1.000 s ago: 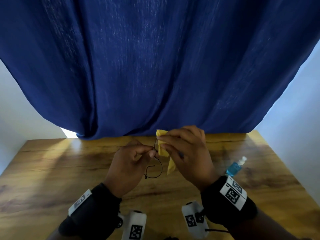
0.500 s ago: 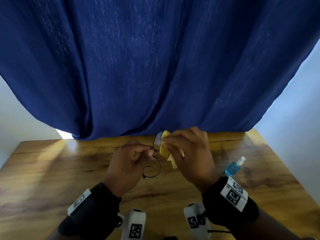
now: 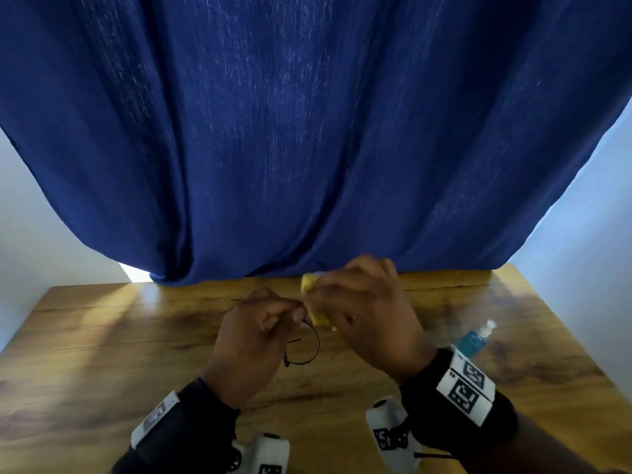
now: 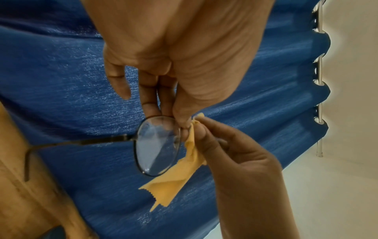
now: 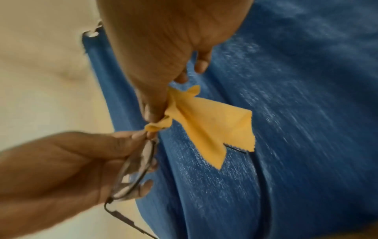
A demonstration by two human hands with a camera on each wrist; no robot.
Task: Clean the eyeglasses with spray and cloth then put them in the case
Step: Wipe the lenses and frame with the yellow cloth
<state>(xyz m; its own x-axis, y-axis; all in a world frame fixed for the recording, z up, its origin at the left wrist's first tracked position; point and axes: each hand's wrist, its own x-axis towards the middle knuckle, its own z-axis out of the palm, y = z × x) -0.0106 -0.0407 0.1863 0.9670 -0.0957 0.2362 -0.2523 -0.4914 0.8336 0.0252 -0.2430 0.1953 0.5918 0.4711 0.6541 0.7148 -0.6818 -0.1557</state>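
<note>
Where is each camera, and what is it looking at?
Head: up on the head, looking down at the table, both hands and wristbands.
Left wrist: on the left wrist, looking along the left hand at the eyeglasses.
Right wrist: on the right wrist, looking along the right hand at the yellow cloth.
All three share eyeglasses, cloth, blue curtain.

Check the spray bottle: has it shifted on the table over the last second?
No. The spray bottle sits at the same spot by the table's right edge, with the same gap to the far right corner. Only the head view shifted slightly.

A dark blue curtain point(image 3: 307, 131) hangs behind the wooden table point(image 3: 102, 354), white walls point(image 3: 581, 217) alongside.
</note>
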